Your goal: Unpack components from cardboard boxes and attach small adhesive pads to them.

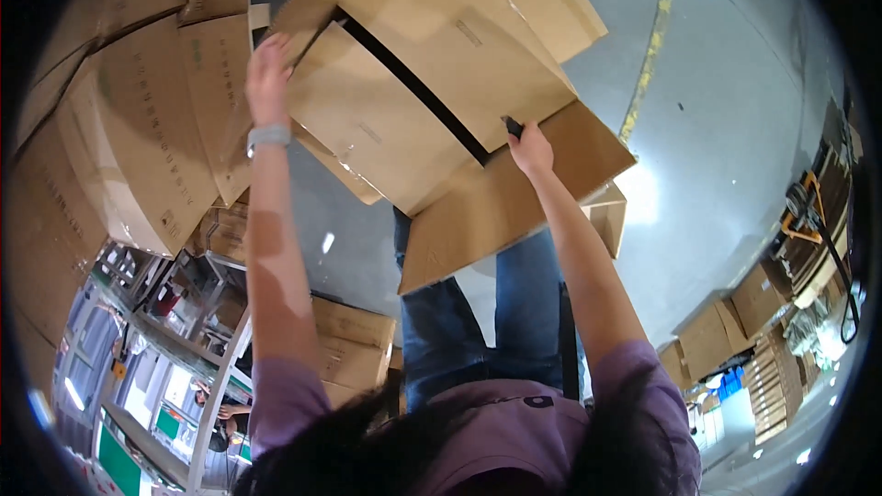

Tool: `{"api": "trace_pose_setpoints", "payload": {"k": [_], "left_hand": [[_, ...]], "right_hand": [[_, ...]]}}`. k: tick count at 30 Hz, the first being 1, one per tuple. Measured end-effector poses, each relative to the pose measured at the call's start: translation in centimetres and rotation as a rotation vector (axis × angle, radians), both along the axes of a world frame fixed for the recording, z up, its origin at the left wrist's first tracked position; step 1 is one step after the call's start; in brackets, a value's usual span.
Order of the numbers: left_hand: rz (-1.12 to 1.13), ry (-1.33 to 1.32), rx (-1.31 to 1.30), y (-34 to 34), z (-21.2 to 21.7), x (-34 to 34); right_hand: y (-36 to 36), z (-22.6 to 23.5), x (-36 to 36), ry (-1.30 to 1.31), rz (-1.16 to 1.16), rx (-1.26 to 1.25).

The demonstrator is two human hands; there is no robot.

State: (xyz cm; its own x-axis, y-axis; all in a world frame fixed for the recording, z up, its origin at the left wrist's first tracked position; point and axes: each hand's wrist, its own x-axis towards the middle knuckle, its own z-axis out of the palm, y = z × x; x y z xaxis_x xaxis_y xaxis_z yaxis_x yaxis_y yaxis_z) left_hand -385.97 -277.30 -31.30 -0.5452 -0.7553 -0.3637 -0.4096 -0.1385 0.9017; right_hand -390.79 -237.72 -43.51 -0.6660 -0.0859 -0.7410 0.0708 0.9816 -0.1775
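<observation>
Cardboard box took up the middle of the view, in front of the person's legs, with a dark slit running slantwise between 2 of its panels. From the left, a bank of big brown cartons rose near the left hand, which reached up to the box's left edge, a pale wristband below it. Whether that grip pinched the cardboard or merely lay against it, I could not tell.

Next came the slit, then the right hand, its grip closed around a small dark tool, perhaps a cutter. The tool's tip sat just beside the slit's near end, above the near flap, which spread out toward the person. Further right, a yellow line crossed the grey floor.

The step in hand looked like opening the box along that slit, with the seam seemingly parted already. The next move probably called for keeping the tool's tip clear of the left hand while the panels were spread.
</observation>
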Motion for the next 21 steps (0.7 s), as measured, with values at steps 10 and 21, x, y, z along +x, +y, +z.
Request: {"api": "trace_pose_setpoints", "payload": {"k": [10, 21], "left_hand": [[-1.446, -0.747, -0.729, 15.7, -18.9, 7.5], [-1.072, -0.390, -0.887, 17.6, -5.7, 15.9]], "right_hand": [[-1.4, 0.1, -1.2, -0.180, 0.200, -0.055], [-14.6, -4.6, -2.8, 0.039, 0.679, -0.214]]}}
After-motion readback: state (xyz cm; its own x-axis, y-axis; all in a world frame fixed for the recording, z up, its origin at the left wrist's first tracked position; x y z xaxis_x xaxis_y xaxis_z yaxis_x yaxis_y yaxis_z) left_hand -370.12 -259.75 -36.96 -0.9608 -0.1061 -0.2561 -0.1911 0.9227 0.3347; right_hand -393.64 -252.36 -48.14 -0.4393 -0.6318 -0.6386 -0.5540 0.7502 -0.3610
